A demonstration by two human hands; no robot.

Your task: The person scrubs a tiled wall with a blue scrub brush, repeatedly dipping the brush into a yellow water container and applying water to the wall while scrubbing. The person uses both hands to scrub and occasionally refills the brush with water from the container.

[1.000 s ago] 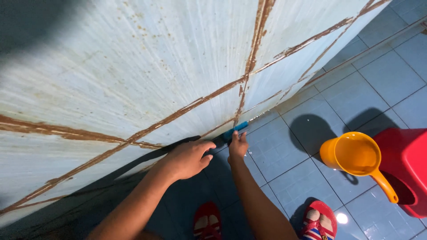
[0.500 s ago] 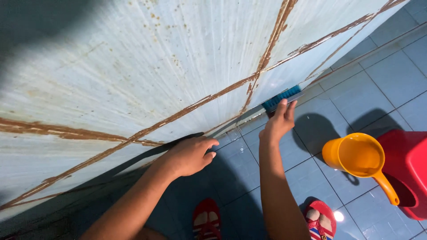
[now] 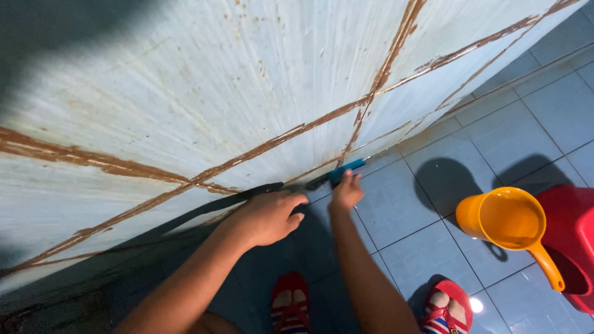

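My right hand (image 3: 346, 193) grips a blue scrub brush (image 3: 346, 168) and presses it into the seam where the pale tiled wall (image 3: 204, 93) meets the floor. My left hand (image 3: 267, 216) rests with its fingers spread against the bottom of that wall, just left of the brush, holding nothing. Rusty brown grout lines (image 3: 365, 102) cross the wall tiles. Both forearms reach forward from the bottom of the view.
An orange water scoop (image 3: 504, 224) with a long handle sits on a red bucket (image 3: 572, 235) at the right. Wet blue floor tiles (image 3: 489, 142) stretch to the right. My feet in red sandals (image 3: 291, 303) stand below.
My right hand has pulled the brush back left along the wall base, from farther right to beside my left hand. The left hand has stayed on the wall.
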